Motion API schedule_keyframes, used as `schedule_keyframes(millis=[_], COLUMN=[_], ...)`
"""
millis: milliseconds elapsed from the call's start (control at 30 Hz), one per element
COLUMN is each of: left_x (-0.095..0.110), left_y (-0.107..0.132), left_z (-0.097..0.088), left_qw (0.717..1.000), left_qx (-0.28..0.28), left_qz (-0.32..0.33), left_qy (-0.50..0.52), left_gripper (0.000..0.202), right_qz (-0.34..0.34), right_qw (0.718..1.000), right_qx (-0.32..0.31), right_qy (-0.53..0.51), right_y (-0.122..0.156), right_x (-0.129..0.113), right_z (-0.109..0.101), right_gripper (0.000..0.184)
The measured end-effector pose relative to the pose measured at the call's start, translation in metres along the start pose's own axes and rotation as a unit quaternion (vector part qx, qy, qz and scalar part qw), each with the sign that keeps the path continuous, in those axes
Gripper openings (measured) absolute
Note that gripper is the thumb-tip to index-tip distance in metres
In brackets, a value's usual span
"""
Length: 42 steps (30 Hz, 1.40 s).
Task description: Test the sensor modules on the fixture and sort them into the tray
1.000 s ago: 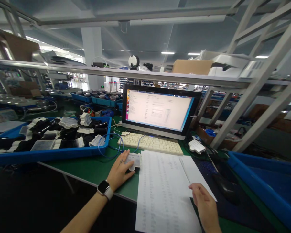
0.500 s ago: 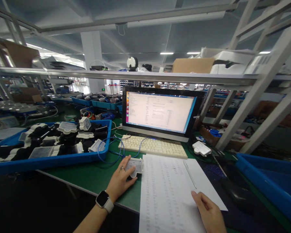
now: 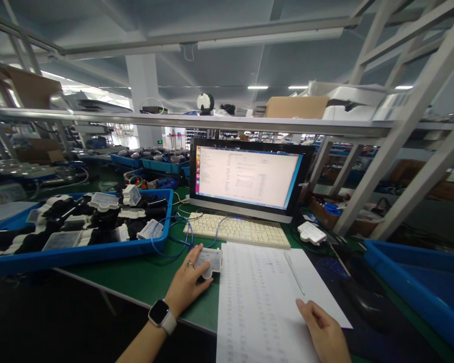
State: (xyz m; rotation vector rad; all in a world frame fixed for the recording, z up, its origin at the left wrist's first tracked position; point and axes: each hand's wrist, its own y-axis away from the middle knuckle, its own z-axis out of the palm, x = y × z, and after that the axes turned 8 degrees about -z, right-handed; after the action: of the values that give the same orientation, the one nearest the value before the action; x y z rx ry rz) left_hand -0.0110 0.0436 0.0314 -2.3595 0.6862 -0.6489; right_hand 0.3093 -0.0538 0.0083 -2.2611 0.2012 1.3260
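My left hand (image 3: 191,277), with a ring and a white-strapped watch (image 3: 159,313), grips a small white plastic module with a clear cover (image 3: 203,261) on the green table. Its thumb and fingers lie around the module's edges and on top. A blue cable (image 3: 191,233) runs to the module's upper left corner. On the printed sheets (image 3: 253,302) rests my right hand (image 3: 323,327), its fingers loosely curled in with nothing visible in them. A thin silvery pen (image 3: 295,275) lies on the paper just beyond its fingertips, apart from them.
A blue tray (image 3: 128,248) at the left holds several black-and-white modules. Behind the hands are a keyboard (image 3: 242,229) and a lit monitor (image 3: 245,176). To the right are another white module (image 3: 311,232), a dark mouse (image 3: 363,300) and a blue bin (image 3: 412,297).
Both hands keep their places on the module and the paper. The whole view has shifted very slightly; no object has visibly been moved.
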Motion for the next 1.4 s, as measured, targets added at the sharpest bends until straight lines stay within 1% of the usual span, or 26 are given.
schedule_keyframes(millis=[300,433,567,700,800,967,1100,1267,1400], left_x=[0.001,0.0,-0.001,-0.002,-0.002,-0.002,-0.002,-0.003,-0.003], left_y=[-0.001,0.0,0.001,0.001,0.001,0.0,0.001,0.001,0.001], left_z=[-0.002,-0.001,0.001,0.003,0.002,0.001,0.001,0.002,0.002], left_qw=[1.0,1.0,1.0,1.0,1.0,1.0,1.0,1.0,1.0], left_qx=[0.007,0.006,0.002,0.003,0.001,-0.001,-0.001,0.0,-0.008], left_qz=[0.003,0.003,0.0,-0.004,-0.003,-0.003,-0.002,0.004,0.002], left_qy=[0.001,0.001,0.003,0.005,0.007,0.005,0.001,0.001,-0.002], left_gripper=[0.029,0.03,0.032,0.032,0.031,0.032,0.034,0.032,0.032], right_qz=[0.007,0.01,0.015,0.021,0.019,0.016,0.012,-0.002,-0.015], right_qw=[1.0,1.0,1.0,0.999,0.999,1.0,0.999,0.999,0.999], right_qx=[0.018,0.024,0.015,0.03,0.028,0.021,-0.005,0.007,0.005], right_qy=[-0.004,0.004,0.007,0.01,0.01,0.013,0.033,0.04,0.043], right_y=[0.004,0.003,0.002,0.003,0.004,0.003,0.001,0.0,0.0], right_x=[-0.015,-0.018,-0.02,-0.023,-0.025,-0.021,-0.014,-0.007,-0.005], right_z=[0.002,0.002,0.001,0.002,0.002,0.001,-0.001,-0.001,-0.001], right_gripper=[0.049,0.05,0.05,0.048,0.048,0.049,0.05,0.05,0.051])
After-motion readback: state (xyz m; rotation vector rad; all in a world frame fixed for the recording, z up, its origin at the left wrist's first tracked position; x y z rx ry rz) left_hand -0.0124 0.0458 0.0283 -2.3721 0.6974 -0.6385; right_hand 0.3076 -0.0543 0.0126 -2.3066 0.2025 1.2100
